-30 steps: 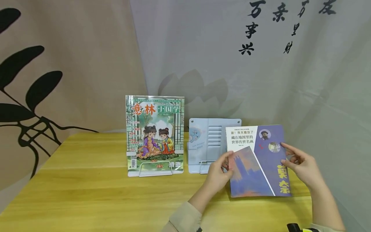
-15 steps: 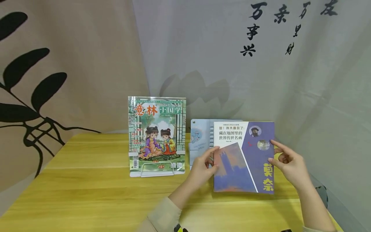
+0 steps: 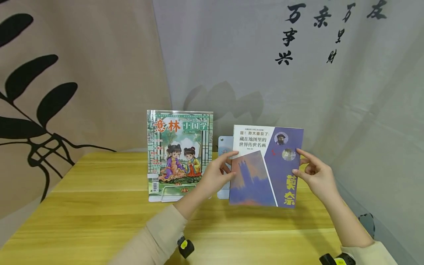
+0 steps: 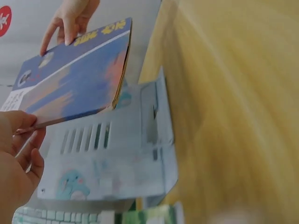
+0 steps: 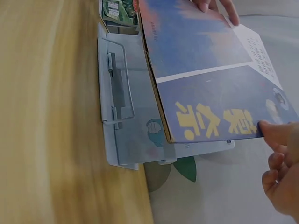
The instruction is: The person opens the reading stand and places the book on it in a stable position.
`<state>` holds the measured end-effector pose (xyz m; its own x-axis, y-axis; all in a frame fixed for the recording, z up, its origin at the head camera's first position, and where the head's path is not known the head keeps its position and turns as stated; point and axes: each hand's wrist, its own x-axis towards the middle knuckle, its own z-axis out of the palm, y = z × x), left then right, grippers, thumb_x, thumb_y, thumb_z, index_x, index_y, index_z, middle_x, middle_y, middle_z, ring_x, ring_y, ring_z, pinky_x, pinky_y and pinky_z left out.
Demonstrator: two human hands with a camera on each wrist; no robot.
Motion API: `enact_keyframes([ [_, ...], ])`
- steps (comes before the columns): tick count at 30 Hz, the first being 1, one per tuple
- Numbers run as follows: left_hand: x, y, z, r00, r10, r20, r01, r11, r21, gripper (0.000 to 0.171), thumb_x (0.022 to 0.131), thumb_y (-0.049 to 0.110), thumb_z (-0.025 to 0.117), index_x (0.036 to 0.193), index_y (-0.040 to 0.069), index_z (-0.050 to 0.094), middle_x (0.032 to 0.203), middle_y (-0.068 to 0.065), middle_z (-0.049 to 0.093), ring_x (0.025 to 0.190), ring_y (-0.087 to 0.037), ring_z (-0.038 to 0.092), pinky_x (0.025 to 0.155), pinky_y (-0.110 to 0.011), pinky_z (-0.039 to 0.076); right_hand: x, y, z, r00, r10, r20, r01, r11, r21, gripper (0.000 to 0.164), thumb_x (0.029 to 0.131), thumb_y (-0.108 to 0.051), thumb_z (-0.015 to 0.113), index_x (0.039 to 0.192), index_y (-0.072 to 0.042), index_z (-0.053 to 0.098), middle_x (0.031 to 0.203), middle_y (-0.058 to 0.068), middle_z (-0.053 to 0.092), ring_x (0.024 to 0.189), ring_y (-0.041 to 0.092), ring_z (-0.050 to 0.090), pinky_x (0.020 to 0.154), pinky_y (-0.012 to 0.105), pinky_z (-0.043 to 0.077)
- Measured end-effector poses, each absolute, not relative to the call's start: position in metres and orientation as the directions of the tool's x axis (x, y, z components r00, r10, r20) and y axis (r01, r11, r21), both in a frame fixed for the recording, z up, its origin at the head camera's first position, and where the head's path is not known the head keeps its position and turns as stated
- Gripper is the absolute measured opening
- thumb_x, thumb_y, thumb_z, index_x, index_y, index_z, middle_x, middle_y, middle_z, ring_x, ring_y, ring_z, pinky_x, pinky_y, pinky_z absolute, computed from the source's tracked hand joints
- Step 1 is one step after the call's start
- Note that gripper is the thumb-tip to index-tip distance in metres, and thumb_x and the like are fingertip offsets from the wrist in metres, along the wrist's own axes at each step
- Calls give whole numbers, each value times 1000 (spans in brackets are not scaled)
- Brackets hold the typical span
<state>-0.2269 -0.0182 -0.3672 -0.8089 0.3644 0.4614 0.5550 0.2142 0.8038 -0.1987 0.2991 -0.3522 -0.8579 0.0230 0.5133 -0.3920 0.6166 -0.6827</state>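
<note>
A thin purple and white book (image 3: 261,169), its cover showing a painting of a tower, is held upright between both hands. My left hand (image 3: 216,176) pinches its left edge, thumb in front. On the opposite edge, my right hand (image 3: 314,175) grips it between thumb and fingers. Behind the book stands a pale blue metal book stand (image 3: 223,189), mostly hidden in the head view. The right wrist view shows the wire holder (image 5: 130,88) at the front of that stand, with the book in front of its back plate and apart from the ledge.
Left of the blue stand, a green illustrated magazine (image 3: 180,154) stands on a white stand with a wire holder (image 3: 179,191). Both stands sit on the yellow wooden table (image 3: 99,221). A grey curtain (image 3: 265,36) with dark writing hangs behind.
Both hands have carried the book leftward and, lately, upward, so it now covers most of the blue stand. The magazine stays in place; the head view has shifted slightly.
</note>
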Motion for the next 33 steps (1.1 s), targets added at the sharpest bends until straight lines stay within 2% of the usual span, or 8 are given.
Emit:
enact_keyframes([
  [4,-238,-28,-359,-805,370,464,567,247,786,60,84,-1,71,137,17,52,98,-1,60,72,-11,59,58,-28,49,-209,293,-343,-855,-39,518,-435,599,-673,64,79,2,76,138,-11,53,92,11,59,59,10,40,45,24,32],
  [11,-257,-39,-348,-786,374,493,606,302,736,64,83,-3,72,140,19,51,89,-1,60,70,-12,58,53,-28,47,-230,285,-327,-830,-131,542,-502,600,-623,69,79,7,74,140,-11,50,88,11,54,55,10,36,46,24,31],
  [14,-266,-40,-344,-787,367,496,607,323,726,65,83,-2,71,140,22,50,87,-1,60,70,-12,57,52,-27,45,-240,282,-324,-824,-130,551,-510,592,-624,68,79,8,73,141,-11,49,89,12,54,55,10,36,45,23,30],
  [24,-284,-39,-338,-799,336,499,597,336,729,69,84,-7,68,142,26,49,86,-2,56,68,-15,54,59,-28,49,-269,274,-324,-810,-76,582,-525,537,-661,65,81,11,70,140,-12,51,93,17,57,52,7,33,43,19,28],
  [30,-293,-36,-339,-800,314,511,598,368,712,69,85,-5,68,142,28,48,89,-2,56,70,-14,55,58,-28,48,-285,271,-327,-798,-42,602,-529,527,-665,62,80,17,66,137,-3,51,93,22,57,52,6,32,43,17,26],
  [33,-298,-35,-341,-798,298,523,602,380,702,68,86,-5,68,142,28,48,90,-2,57,71,-14,55,59,-28,49,-292,269,-328,-795,-30,606,-526,530,-665,61,81,15,67,137,-6,52,94,21,57,54,6,32,44,17,26],
])
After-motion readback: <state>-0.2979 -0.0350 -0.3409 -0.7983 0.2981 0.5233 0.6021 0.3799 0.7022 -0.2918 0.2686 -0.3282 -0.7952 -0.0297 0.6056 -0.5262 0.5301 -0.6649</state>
